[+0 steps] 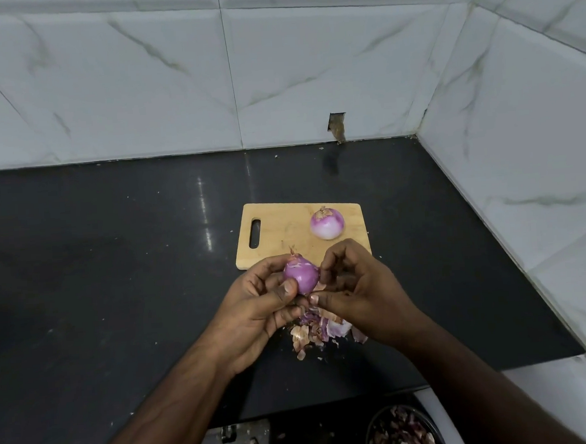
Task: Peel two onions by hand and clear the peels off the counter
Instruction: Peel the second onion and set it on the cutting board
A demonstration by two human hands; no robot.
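My left hand [255, 303] grips a purple onion [300, 275] above the counter, thumb on its near side. My right hand [354, 286] meets it from the right, its fingers curled against the onion's lower right side and pinching a strip of skin there. A second onion [326, 224], peeled to pale purple and white, sits on the far right part of the wooden cutting board [278, 236]. Beneath my hands a heap of dry peels [317, 333] lies on the black counter [116, 267].
White marble-look tiled walls close the counter at the back and right. Below the counter's front edge at lower right stands a round dark bin [400, 435] holding onion peels. Small peel crumbs dot the counter near the heap.
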